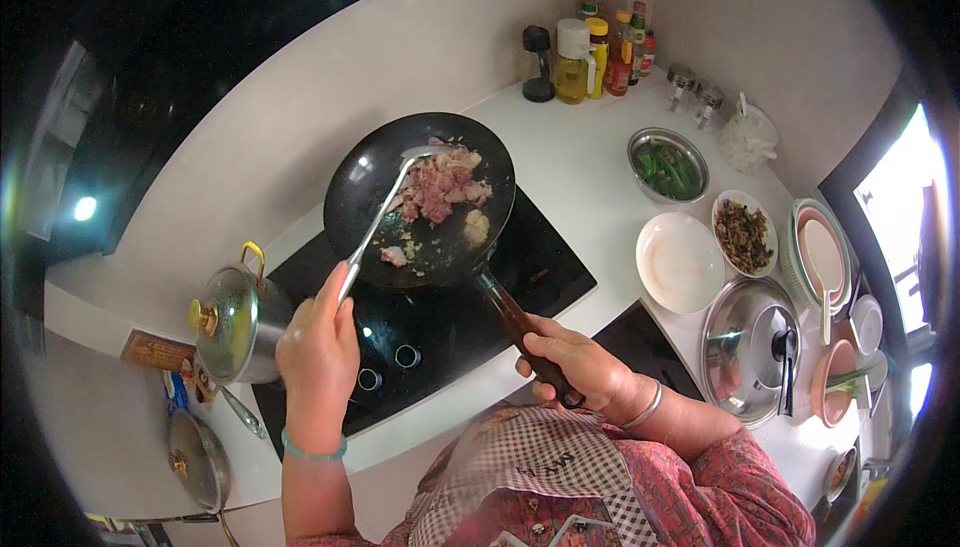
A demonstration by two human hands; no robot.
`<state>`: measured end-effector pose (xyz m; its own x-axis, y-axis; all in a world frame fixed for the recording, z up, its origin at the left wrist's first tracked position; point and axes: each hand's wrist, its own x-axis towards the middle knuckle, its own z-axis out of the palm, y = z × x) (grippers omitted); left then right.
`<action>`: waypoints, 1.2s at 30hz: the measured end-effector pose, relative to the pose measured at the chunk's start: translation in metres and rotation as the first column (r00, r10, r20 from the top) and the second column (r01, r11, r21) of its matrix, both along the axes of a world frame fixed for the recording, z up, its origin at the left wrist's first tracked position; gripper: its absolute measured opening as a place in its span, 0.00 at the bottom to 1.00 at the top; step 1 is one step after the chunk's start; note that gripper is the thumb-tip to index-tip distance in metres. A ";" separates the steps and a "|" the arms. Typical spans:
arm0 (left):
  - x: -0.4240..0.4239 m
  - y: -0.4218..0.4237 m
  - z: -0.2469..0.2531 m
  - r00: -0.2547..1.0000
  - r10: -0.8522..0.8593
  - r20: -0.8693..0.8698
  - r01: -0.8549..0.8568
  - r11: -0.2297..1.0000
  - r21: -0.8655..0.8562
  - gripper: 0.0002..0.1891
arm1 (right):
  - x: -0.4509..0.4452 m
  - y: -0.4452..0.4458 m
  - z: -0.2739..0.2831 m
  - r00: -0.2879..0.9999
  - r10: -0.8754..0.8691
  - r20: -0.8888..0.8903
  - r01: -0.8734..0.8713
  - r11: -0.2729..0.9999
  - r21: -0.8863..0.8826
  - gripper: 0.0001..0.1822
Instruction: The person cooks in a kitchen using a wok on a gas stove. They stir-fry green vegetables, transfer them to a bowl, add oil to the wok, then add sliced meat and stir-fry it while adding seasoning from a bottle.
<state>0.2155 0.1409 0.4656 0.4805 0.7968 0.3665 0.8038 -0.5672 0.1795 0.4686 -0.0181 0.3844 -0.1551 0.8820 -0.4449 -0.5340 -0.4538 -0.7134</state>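
My left hand [319, 340] grips the metal handle of a wok spatula [382, 213]. The spatula's blade rests at the far side of a pile of pinkish chopped meat [439, 187]. That meat sits in a black wok [352, 179] on the black glass cooktop [465, 352]. A pale clump of minced garlic or fat [477, 227] lies near the wok's right side, and smaller bits are scattered lower down. Around the wok's brown wooden handle [517, 322] my right hand [574, 363] is closed, below and right of the pan.
A lidded steel pot [229, 322] stands left of the wok. On the right counter are an empty white plate [679, 262], a bowl of greens [667, 168], a plate of cooked food [744, 233] and a large steel lid [739, 352]. Bottles, including an oil jug [574, 70], line the back wall.
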 end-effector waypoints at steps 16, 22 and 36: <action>-0.091 -0.059 0.095 0.981 0.035 -0.190 -0.053 0.994 -0.092 0.22 | -0.009 -0.001 0.005 1.000 -0.027 0.010 0.027 0.999 -0.030 0.31; -0.055 -0.018 -0.001 0.996 -0.016 -0.092 0.023 0.996 0.081 0.21 | -0.010 0.001 0.004 1.000 -0.023 0.020 0.023 0.999 -0.028 0.30; -0.039 -0.024 0.007 0.991 -0.083 -0.101 0.087 0.995 0.038 0.24 | -0.005 -0.002 0.005 0.999 -0.040 0.035 0.041 0.999 -0.018 0.29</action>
<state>0.1767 0.1174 0.4729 0.5817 0.7361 0.3462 0.7647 -0.6399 0.0755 0.4639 -0.0204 0.3897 -0.1040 0.8788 -0.4657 -0.5275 -0.4457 -0.7232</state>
